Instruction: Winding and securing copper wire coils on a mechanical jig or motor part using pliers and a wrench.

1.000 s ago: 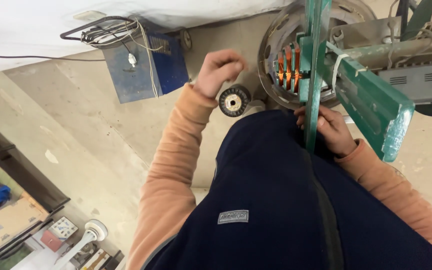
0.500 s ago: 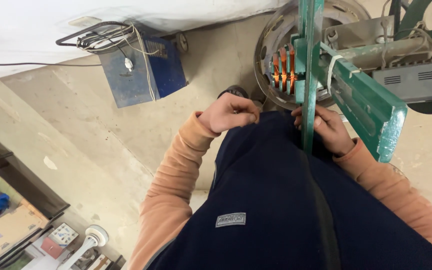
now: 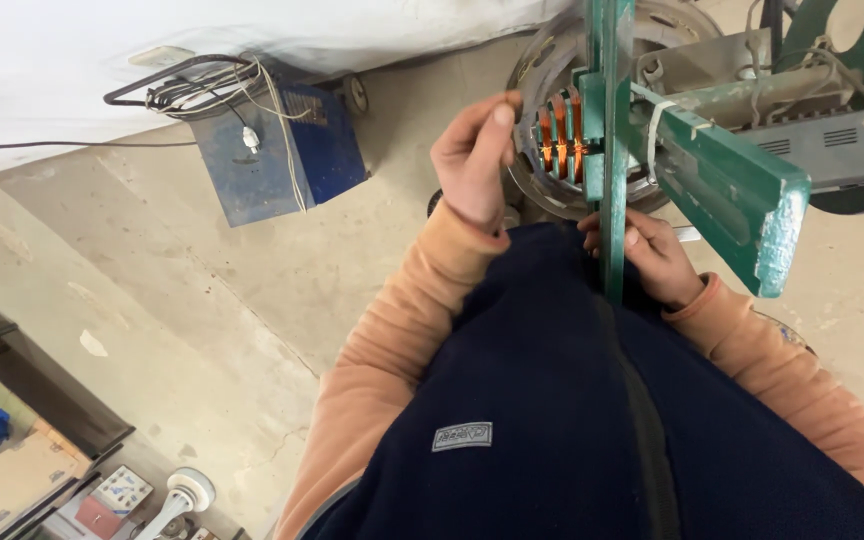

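My left hand (image 3: 472, 160) is raised with its fingers pinched together, the fingertips against the rim of a round metal ring (image 3: 532, 120). Inside that ring sit orange copper coils (image 3: 560, 135) on a winding machine. Whether a thin wire runs between the fingers is not visible. My right hand (image 3: 652, 258) is lower, by my lap, with fingers curled around the bottom end of an upright green bar (image 3: 612, 150). A slanted green arm (image 3: 732, 195) sticks out to the right of the bar. Orange sleeves and a dark vest fill the lower frame.
A blue metal box (image 3: 272, 160) with coiled cables on top stands on the concrete floor at the left. White sheeting (image 3: 152, 60) hangs behind it. A grey box (image 3: 822, 150) and a green disc (image 3: 852, 40) are at the top right. Shelves with small items (image 3: 102, 490) occupy the bottom left.
My left hand left the dark spool on the floor, came back over my lap, then rose to the ring with the copper coils. My right hand stayed at the green bar.
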